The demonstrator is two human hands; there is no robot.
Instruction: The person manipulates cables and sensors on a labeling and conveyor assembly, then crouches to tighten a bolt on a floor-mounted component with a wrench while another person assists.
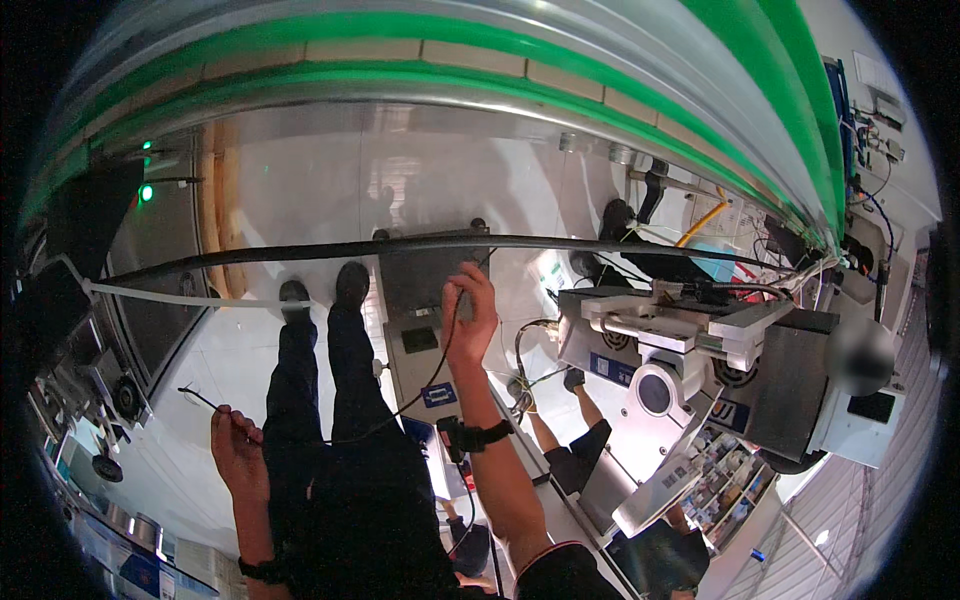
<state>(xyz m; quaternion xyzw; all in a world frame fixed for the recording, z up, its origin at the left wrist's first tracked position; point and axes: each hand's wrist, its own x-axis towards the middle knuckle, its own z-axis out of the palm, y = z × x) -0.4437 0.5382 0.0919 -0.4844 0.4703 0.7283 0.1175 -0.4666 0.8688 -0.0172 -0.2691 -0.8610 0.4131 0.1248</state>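
A fisheye view looks down at a person standing on a pale glossy floor (300,190), their dark trousers and 2 dark shoes (322,287) filling the centre of the frame.

The left hand (235,450), at lower left, is closed in a pinch around one end of a thin black cable (405,405), with a short stiff tip of it sticking out toward the left. A dark band sits on that wrist near the bottom edge.

The right hand (470,315), just right of centre, is raised higher in the frame. Its fingers curl narrowly around the other stretch of the same cable, which drops from the hand and sags across the trousers toward the left hand. A black wrist strap (475,437) wraps the right forearm below it.

Behind the right hand stands a grey metal cabinet (425,310). A long dark rod (300,252) arcs across the middle of the frame from left to right. At right sits a white and grey machine (700,370) with a round port, tangled wires above it. Another person's leg and shoe (575,385) show beside it. A green-striped curved panel (450,40) spans the top.
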